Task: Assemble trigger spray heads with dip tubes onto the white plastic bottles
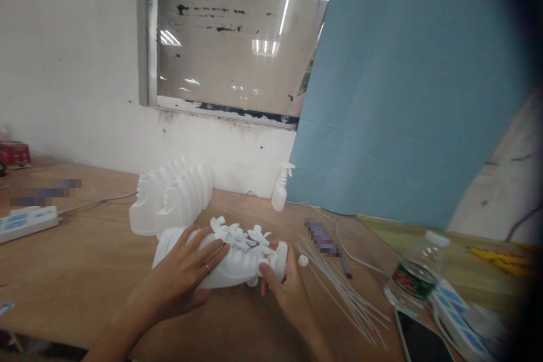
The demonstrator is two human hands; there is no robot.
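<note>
A row of white plastic bottles (pixel 237 266) lies on its side on the wooden table (pixel 85 271), spray heads pointing up and back. My left hand (pixel 186 277) rests flat on the left end of this row, fingers spread; there is a ring on one finger. My right hand (pixel 282 285) curls around the right end, thumb on the front of the last bottle. Right beside that hand lies a small white cap (pixel 302 261).
More white bottles (pixel 169 201) stand in rows behind. A single spray bottle (pixel 280 186) stands by the blue board (pixel 407 96). Thin white tubes (pixel 343 291), a clear water bottle (pixel 413 280) and a phone (pixel 419 342) lie right. A power strip (pixel 27 222) sits left.
</note>
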